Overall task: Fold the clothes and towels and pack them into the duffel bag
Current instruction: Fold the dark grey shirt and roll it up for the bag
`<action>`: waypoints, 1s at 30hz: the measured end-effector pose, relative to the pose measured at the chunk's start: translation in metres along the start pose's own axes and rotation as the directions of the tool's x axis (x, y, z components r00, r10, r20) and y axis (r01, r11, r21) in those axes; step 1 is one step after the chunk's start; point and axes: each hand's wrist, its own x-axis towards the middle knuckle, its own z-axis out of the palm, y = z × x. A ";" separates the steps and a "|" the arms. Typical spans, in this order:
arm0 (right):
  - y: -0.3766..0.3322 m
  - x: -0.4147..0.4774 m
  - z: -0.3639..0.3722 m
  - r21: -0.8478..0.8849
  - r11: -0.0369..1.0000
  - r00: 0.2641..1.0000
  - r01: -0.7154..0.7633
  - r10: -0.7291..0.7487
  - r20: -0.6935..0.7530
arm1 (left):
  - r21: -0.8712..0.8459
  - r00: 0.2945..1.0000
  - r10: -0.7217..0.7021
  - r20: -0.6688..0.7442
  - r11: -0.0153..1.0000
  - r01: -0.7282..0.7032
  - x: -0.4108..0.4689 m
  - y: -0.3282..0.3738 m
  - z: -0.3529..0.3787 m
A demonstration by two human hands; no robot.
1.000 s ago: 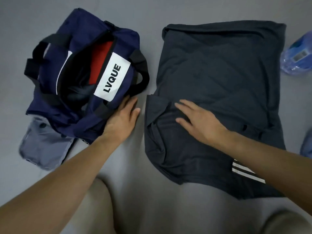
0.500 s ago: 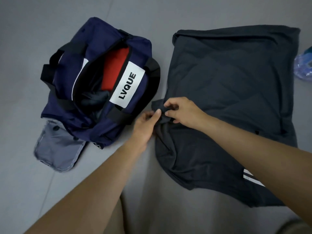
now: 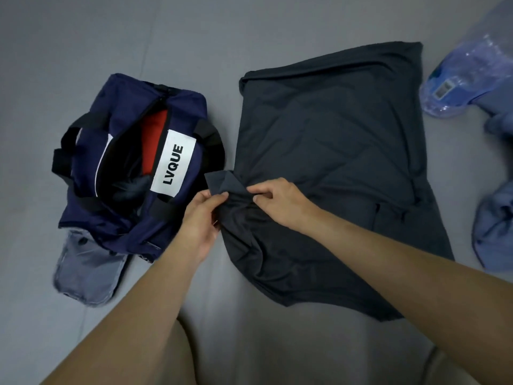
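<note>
Dark cotton shirt [image 3: 333,151] lies at 3 o'clock of the duffel bag [image 3: 133,173]. I note both hands, flat a second ago, now pinch its sleeve: left hand [image 3: 201,218], right hand [image 3: 280,202]. Sleeve fold starting.

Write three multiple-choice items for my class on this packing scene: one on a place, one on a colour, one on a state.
1. Where does the duffel bag lie relative to the dark shirt?
A. On top of it
B. To its left
C. To its right

2. What colour is the garment showing inside the bag?
A. Red
B. Yellow
C. Green

3. What are the left hand and right hand doing?
A. Resting flat on the floor
B. Pinching the shirt's edge
C. Zipping the bag

Answers: B, the bag sits left of the shirt; A, red cloth shows through the open zip; B, both hands grip bunched shirt fabric.
</note>
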 end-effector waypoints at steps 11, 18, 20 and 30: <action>0.005 -0.004 -0.005 0.202 0.979 0.999 0.025 -0.018 -0.039 | 0.380 0.988 0.155 0.021 0.913 -0.151 -0.017 0.024 0.000; -0.001 -0.025 -0.017 0.277 0.958 0.995 0.075 -0.053 -0.085 | 0.923 0.635 0.703 0.321 -0.080 -0.377 -0.064 -0.005 -0.006; 0.004 -0.035 -0.022 0.330 0.943 0.995 0.053 -0.021 -0.100 | 0.903 0.646 0.660 0.383 -0.118 -0.414 -0.083 -0.026 0.004; 0.078 -0.073 -0.019 0.182 0.979 0.996 -0.093 0.093 0.009 | 0.817 0.837 0.103 0.537 -0.311 -0.486 -0.088 -0.122 0.048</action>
